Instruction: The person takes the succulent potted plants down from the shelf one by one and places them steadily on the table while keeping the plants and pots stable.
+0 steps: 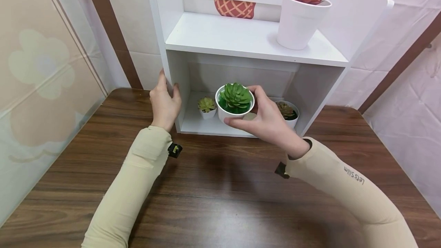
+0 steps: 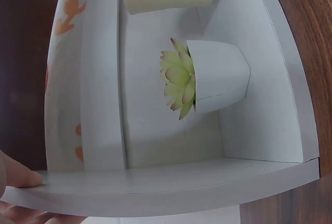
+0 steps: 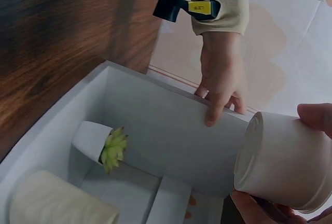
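My right hand [image 1: 267, 119] grips a white pot with a green succulent [image 1: 236, 98], held up in front of the lower compartment of a white shelf [image 1: 224, 51]. The right wrist view shows that white pot [image 3: 282, 159] from its side, between thumb and fingers. My left hand [image 1: 165, 100] holds the shelf's left side panel, with the thumb on the inner face and the fingers outside. Inside the lower compartment, a small white pot with a yellow-green succulent [image 2: 220, 76] stands upright near that panel. A cream, round-sided object [image 3: 62, 200] is beside it, mostly hidden in the head view.
On the upper shelf board stands a tall white pot with a red succulent [image 1: 304, 14]. Another white pot with a brownish-green plant [image 1: 291, 114] is at the lower right. The shelf stands on a dark wooden table [image 1: 213, 194], with printed cloth [image 1: 31, 68] around it.
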### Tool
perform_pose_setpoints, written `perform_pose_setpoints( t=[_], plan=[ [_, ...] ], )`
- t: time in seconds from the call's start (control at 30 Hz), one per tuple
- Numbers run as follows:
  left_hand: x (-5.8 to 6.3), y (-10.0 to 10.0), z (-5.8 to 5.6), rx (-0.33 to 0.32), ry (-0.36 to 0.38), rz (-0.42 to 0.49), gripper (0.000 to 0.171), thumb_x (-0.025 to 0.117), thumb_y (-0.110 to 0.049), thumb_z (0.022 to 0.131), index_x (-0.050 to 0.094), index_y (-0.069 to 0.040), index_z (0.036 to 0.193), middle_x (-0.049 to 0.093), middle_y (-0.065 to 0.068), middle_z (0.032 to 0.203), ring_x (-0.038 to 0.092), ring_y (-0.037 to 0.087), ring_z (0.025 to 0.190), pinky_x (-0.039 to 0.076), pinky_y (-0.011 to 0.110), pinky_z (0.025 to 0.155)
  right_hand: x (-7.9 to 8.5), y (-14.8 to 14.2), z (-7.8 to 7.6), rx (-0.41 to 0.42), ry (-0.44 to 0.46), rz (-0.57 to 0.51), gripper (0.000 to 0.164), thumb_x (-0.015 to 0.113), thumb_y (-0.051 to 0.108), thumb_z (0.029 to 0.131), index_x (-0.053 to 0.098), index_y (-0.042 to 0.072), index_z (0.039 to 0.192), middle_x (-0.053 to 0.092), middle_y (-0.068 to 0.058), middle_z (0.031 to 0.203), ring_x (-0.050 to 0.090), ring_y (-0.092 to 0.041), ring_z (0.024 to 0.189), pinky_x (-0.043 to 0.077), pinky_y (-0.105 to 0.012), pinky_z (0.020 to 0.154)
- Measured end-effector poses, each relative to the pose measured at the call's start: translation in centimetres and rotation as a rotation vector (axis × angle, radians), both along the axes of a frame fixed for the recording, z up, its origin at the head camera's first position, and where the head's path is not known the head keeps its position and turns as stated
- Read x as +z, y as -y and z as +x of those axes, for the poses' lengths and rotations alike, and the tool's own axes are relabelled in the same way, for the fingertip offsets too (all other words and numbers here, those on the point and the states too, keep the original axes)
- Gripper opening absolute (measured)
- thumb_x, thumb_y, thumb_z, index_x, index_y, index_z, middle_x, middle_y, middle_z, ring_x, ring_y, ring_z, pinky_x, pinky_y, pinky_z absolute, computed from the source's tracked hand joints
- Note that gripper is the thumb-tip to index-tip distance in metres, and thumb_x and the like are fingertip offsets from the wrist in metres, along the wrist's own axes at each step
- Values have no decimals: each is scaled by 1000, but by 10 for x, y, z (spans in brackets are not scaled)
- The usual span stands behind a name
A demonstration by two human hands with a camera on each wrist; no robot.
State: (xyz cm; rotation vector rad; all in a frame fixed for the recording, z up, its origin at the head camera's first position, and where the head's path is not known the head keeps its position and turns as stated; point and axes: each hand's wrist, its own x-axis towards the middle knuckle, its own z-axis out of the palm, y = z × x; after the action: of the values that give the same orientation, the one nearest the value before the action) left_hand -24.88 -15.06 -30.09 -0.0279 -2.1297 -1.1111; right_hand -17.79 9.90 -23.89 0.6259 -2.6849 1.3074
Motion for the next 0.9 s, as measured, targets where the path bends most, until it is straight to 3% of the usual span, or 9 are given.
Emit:
perform_pose_setpoints(
  t=[0.33, 0.6, 0.9],
  plan=[
    [0, 0, 0, -2, 7, -6, 42, 54, -6, 93, 48, 1, 134, 62, 29, 118, 61, 42, 109, 50, 53, 89, -13, 0, 1, 4, 12, 6, 72, 87, 27, 67, 45, 12, 125, 61, -1, 118, 58, -17, 108, 44, -42, 94],
    [0, 0, 0, -3, -1, -4, 41, 55, -6, 93, 48, 2, 133, 62, 29, 118, 61, 42, 109, 49, 53, 90, -25, 0, 0, 23, 8, -7, 69, 87, 21, 67, 46, 7, 122, 65, -7, 112, 63, -19, 101, 48, -41, 92],
    [0, 0, 1, -6, -12, -5, 40, 55, -5, 92, 49, 3, 132, 62, 30, 117, 61, 43, 108, 50, 54, 89, -37, -1, 0, 39, 56, 0, 69, 86, 22, 68, 45, 10, 122, 65, -2, 111, 63, -15, 97, 48, -36, 89]
  ],
)
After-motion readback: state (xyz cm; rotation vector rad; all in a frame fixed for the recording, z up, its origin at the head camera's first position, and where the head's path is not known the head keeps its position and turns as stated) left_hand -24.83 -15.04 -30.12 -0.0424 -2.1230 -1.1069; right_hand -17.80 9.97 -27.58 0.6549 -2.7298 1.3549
